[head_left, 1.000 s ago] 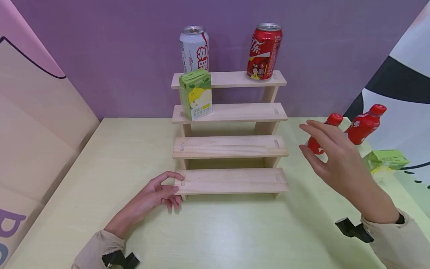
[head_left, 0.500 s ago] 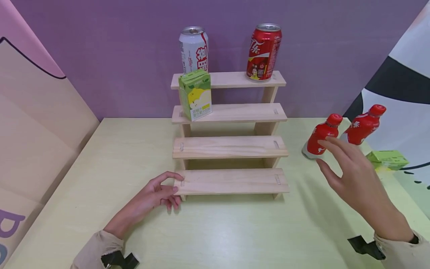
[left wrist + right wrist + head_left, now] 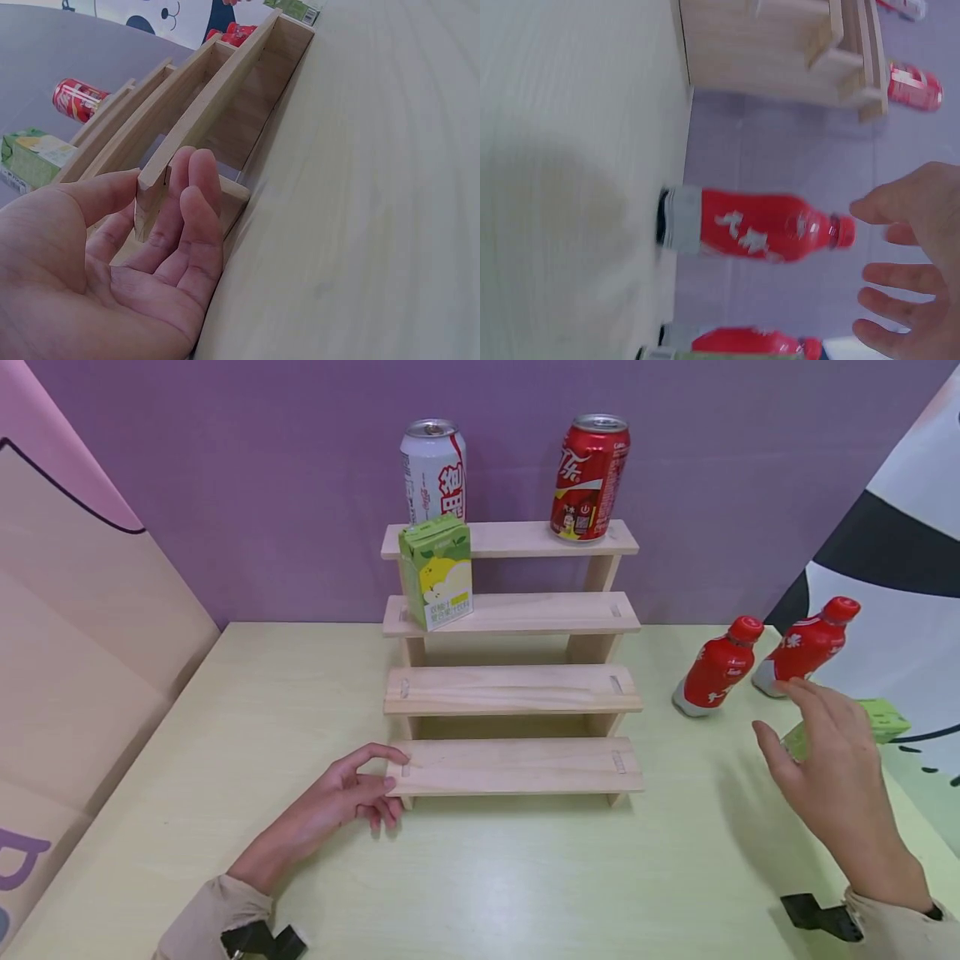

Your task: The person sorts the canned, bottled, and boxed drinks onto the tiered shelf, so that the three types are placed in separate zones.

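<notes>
A four-step wooden display rack stands mid-table. My left hand grips the left end of its lowest step; in the left wrist view, the thumb and curled fingers lie on either side of the board. Over the table's right side is my right hand, fingers spread and holding nothing. It partly covers a green juice carton lying there. Just beyond are two red-labelled drink bottles with red caps, a nearer one and a farther one, both upright.
On the rack's top step stand a white can at left and a red can at right. Another green juice carton stands on the second step from the top, at its left end. A purple backdrop closes off the back.
My right hand has moved right and toward me, away from the nearer bottle to over the lying carton, uncovering that bottle. The left hand has kept its grip on the rack.
</notes>
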{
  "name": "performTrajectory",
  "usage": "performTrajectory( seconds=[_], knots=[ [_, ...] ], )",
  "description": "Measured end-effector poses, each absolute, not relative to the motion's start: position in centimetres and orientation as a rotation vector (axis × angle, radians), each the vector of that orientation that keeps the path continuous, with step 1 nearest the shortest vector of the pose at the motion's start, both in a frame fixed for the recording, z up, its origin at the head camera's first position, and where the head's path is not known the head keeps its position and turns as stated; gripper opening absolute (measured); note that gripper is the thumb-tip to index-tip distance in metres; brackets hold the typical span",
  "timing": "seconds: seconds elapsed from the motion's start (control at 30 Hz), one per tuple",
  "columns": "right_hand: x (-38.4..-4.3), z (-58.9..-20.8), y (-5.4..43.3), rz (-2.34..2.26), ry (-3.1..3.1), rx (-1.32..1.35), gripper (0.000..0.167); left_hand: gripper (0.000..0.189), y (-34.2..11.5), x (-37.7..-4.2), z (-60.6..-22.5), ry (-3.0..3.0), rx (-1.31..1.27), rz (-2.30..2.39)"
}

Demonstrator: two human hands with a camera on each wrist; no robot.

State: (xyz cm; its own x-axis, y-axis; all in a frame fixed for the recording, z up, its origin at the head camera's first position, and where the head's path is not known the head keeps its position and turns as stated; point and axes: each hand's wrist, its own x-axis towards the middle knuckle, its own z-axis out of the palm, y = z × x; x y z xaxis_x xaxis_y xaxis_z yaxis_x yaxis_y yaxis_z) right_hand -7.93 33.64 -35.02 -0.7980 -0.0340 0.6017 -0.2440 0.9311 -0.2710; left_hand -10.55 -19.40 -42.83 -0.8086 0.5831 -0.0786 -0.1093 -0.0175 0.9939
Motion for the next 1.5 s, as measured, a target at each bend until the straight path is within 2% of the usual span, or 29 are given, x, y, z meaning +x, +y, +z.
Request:
performTrajectory(
  seconds=[0.33,0.47,0.6,0.8,1.5],
  knots=[
    [-8.0,-36.1,36.2,0.435,-2.546,-0.042,0.071,0.036,-19.5,-10.6,-42.8,1.783,0.505,1.868],
    [-7.9,-35.9,37.0,0.422,-2.556,-0.257,0.066,0.036,-19.5,-10.6,-42.8,1.783,0.515,1.870],
    [-7.9,-35.8,37.7,0.436,-2.551,-0.475,0.069,0.036,-19.5,-10.5,-42.9,1.781,0.512,1.876],
    [-8.0,-36.2,38.4,0.479,-2.591,-0.617,0.071,0.036,-19.6,-10.4,-42.9,1.787,0.516,1.878],
    [-7.9,-37.4,39.8,0.534,-2.622,-0.532,0.063,0.037,-19.5,-10.6,-43.1,1.767,0.514,1.881]
  ],
)
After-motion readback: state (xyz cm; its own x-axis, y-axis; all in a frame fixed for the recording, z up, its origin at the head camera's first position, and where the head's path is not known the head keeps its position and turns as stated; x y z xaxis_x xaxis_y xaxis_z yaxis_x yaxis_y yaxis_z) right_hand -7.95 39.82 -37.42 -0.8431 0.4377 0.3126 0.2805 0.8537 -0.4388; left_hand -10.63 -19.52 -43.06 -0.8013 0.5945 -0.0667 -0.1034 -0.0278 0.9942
